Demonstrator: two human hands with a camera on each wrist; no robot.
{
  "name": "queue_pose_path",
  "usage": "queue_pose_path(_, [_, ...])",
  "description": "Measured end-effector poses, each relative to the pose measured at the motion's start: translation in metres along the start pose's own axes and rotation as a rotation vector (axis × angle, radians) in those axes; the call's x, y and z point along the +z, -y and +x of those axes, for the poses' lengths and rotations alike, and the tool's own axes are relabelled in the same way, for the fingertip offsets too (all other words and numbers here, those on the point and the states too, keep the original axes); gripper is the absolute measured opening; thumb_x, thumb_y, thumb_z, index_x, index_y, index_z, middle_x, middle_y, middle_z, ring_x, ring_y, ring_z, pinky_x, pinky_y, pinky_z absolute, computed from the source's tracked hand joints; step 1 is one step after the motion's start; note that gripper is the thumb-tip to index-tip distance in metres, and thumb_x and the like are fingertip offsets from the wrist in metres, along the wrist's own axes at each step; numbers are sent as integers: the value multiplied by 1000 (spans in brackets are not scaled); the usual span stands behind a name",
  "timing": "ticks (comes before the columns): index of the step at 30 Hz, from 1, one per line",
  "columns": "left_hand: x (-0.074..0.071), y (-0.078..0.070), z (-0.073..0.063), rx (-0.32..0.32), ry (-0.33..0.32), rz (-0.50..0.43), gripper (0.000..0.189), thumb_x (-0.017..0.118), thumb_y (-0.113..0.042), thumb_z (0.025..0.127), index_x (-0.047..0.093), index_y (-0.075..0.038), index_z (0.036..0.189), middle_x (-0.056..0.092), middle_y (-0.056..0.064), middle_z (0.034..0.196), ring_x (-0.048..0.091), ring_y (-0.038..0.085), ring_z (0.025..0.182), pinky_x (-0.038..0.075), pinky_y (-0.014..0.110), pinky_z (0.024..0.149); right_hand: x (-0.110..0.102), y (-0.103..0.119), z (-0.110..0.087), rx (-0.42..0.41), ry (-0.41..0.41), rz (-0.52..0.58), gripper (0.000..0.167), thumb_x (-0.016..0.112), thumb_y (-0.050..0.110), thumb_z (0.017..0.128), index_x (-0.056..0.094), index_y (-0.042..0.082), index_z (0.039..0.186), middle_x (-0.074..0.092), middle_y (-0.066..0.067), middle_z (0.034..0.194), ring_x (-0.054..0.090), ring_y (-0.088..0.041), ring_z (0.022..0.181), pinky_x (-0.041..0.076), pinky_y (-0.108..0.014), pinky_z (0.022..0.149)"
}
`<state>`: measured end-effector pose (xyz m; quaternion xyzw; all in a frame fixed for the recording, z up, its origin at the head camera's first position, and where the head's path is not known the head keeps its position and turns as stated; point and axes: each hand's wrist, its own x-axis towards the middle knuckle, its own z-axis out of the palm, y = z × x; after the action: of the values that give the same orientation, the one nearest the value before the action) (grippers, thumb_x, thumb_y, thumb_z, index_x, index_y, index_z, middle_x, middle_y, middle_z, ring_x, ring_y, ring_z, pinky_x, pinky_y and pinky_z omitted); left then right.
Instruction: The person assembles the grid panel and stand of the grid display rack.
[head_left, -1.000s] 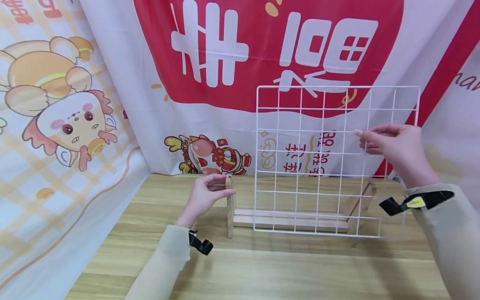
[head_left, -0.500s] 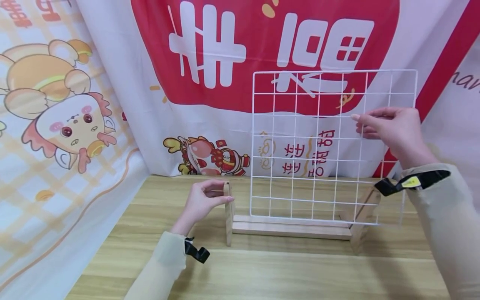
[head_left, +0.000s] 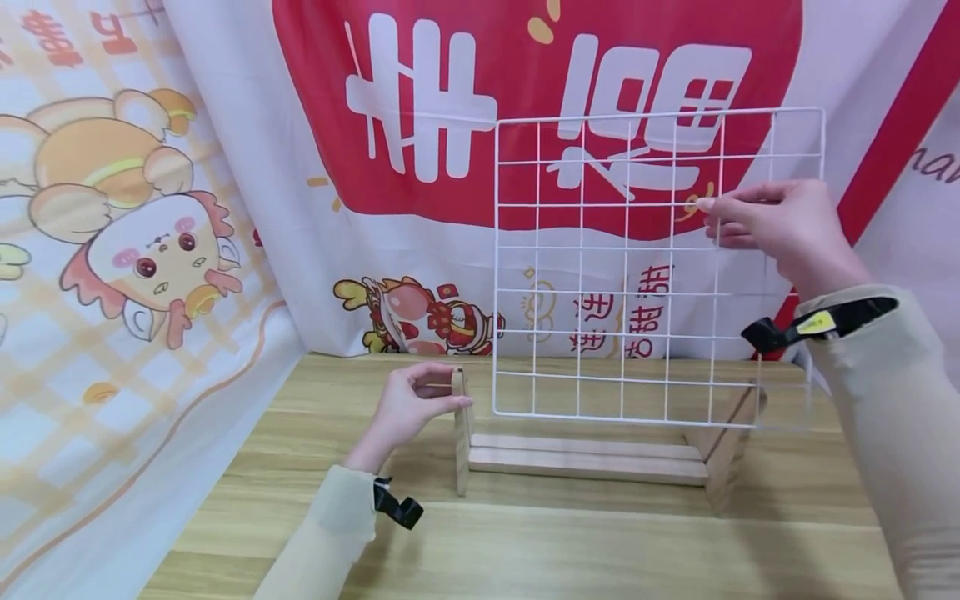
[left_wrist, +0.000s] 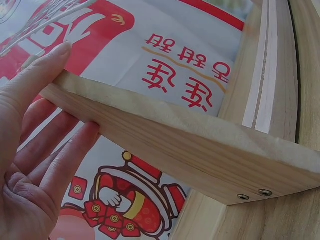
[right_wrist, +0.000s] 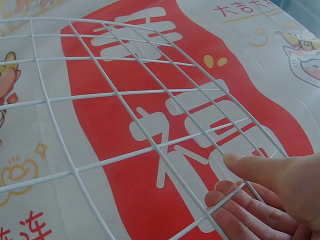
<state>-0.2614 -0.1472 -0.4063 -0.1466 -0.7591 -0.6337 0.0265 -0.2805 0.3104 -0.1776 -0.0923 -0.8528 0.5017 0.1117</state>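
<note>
My right hand (head_left: 787, 225) holds a white wire grid panel (head_left: 537, 205) near its right side, thumb in front and fingers curled behind and through the squares. The panel is upright, its lower edge raised above a pale wooden stand (head_left: 585, 468). That stand has a low grooved crossbar between two upright side pieces. My left hand (head_left: 405, 408) pinches the top of the left side piece (head_left: 461, 442) between thumb and fingers. The left wrist view shows that side board (left_wrist: 175, 130) close up, with two metal screws (left_wrist: 265, 192) near its lower end.
The stand rests on a wood-grain tabletop (head_left: 525, 550). Behind it hangs a printed cloth (head_left: 420, 242) in red and white, and another cartoon-printed cloth (head_left: 247, 400) runs along the left. A black strap mount (head_left: 847, 318) is on the right wrist.
The right hand has lifted the grid panel, so its lower edge went from in front of the crossbar to above it. The left hand keeps its pinch on the side piece.
</note>
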Motion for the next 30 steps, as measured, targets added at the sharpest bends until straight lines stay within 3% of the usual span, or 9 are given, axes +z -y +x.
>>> queue_pose_path(2, [1, 1, 0, -3, 6, -4, 49, 94, -18, 73, 73, -10, 116, 75, 8, 107, 73, 27, 98, 61, 37, 83, 1, 2, 1, 5, 2, 20, 89, 76, 72, 67, 61, 23, 139, 60, -3, 133, 70, -6, 88, 52, -31, 96])
queue_pose_path(8, [3, 4, -2, -17, 11, -13, 49, 94, -17, 73, 72, -9, 117, 74, 9, 108, 72, 28, 99, 61, 37, 84, 6, 9, 2, 14, 12, 72, 87, 79, 70, 65, 63, 21, 136, 69, 4, 117, 71, -4, 84, 37, -48, 115])
queue_pose_path(12, [1, 5, -4, -29, -5, -2, 48, 94, -16, 73, 73, -10, 116, 74, 8, 108, 72, 28, 99, 61, 37, 84, 11, 16, 1, -7, 22, 81, 86, 80, 70, 66, 65, 20, 134, 70, 5, 114, 72, -7, 89, 37, -49, 115])
queue_pose_path(19, [0, 5, -4, -30, -4, 17, 51, 95, -19, 72, 72, -10, 117, 74, 8, 110, 72, 28, 100, 61, 37, 85, 14, 24, 1, -18, 7, 107, 87, 80, 68, 67, 64, 20, 137, 66, -2, 129, 71, -9, 93, 42, -45, 112])
queue_pose_path(30, [-1, 4, 0, -4, -12, 24, 51, 96, -22, 71, 73, -10, 116, 74, 7, 111, 72, 27, 99, 61, 37, 83, 13, 38, 3, -60, -27, 153, 90, 80, 68, 61, 66, 20, 136, 67, -1, 122, 72, -9, 89, 47, -36, 106])
